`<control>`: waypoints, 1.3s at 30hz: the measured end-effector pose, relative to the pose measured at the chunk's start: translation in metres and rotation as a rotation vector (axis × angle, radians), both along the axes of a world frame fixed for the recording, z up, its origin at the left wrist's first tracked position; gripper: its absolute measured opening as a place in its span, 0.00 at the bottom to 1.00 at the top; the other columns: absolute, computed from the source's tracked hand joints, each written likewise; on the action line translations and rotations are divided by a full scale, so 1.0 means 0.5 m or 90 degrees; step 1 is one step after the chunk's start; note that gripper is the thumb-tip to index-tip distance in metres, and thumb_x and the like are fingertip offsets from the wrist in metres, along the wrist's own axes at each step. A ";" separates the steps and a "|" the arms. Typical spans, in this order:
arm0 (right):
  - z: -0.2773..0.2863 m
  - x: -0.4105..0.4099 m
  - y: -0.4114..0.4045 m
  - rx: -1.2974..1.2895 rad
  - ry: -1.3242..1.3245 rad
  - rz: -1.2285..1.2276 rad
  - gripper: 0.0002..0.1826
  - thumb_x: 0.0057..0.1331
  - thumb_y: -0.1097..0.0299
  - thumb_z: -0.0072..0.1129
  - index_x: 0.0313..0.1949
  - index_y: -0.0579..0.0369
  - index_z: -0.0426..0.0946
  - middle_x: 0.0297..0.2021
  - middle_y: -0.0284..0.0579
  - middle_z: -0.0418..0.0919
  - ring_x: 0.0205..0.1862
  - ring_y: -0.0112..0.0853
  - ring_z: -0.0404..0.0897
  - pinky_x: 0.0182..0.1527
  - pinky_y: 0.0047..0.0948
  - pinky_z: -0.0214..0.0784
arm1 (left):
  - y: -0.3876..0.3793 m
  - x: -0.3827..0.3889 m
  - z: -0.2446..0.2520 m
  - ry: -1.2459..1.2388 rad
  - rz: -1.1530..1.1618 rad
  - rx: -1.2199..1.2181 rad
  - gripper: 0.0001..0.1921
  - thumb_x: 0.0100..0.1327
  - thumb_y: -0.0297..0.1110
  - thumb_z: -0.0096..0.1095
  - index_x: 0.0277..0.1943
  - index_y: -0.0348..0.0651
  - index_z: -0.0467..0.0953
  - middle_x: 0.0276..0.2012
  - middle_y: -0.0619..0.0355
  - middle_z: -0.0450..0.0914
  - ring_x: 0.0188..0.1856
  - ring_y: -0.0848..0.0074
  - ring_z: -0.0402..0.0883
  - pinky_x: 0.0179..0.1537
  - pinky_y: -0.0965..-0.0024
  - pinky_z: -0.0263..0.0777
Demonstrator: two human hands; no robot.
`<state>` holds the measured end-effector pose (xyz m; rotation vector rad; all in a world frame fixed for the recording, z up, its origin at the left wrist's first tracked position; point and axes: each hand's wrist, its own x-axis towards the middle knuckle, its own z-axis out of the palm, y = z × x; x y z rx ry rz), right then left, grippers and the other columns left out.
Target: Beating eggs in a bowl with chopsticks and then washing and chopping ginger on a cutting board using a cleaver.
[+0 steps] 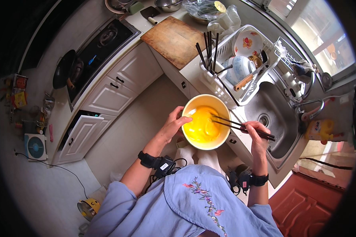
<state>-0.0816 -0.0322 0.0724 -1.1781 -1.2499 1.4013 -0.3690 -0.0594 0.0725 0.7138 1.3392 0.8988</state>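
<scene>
My left hand (175,124) grips the left rim of a pale yellow bowl (224,111), its thumb over the edge. Beaten egg (201,127) lies in the bowl, bright orange-yellow with a swirled surface. From the right, my right hand (256,133) holds a pair of dark chopsticks (235,124), whose tips dip into the egg. The bowl is held in the air in front of my body, above the floor and beside the counter edge. My fingers beneath the bowl are hidden.
A white dish rack (216,86) with bowls, a plate and chopsticks stands beyond the bowl. The steel sink (264,100) is at the right. A wooden cutting board (175,41) lies on the counter. At the left are a gas stove (95,59), a black wok (64,69) and an ajar cabinet door (80,137).
</scene>
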 end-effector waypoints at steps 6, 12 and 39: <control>-0.002 -0.004 -0.003 -0.056 0.097 0.012 0.05 0.60 0.76 0.56 0.31 0.68 0.77 0.30 0.48 0.79 0.32 0.30 0.80 0.38 0.26 0.75 | -0.004 0.006 -0.013 0.041 -0.005 0.003 0.28 0.52 0.38 0.63 0.55 0.40 0.63 0.38 0.54 0.76 0.38 0.77 0.78 0.34 0.78 0.74; 0.007 -0.004 -0.013 -0.094 0.092 0.127 0.05 0.60 0.76 0.57 0.30 0.67 0.78 0.30 0.47 0.79 0.30 0.28 0.79 0.37 0.25 0.74 | -0.002 0.006 -0.014 0.065 -0.037 0.009 0.28 0.53 0.38 0.62 0.55 0.39 0.63 0.40 0.53 0.76 0.39 0.76 0.78 0.36 0.77 0.73; 0.015 -0.004 0.007 0.017 0.047 -0.019 0.06 0.59 0.73 0.60 0.28 0.64 0.79 0.25 0.40 0.80 0.27 0.23 0.76 0.32 0.21 0.68 | -0.003 0.008 -0.019 0.044 0.002 0.041 0.30 0.52 0.42 0.63 0.56 0.41 0.63 0.38 0.51 0.75 0.37 0.74 0.80 0.27 0.75 0.76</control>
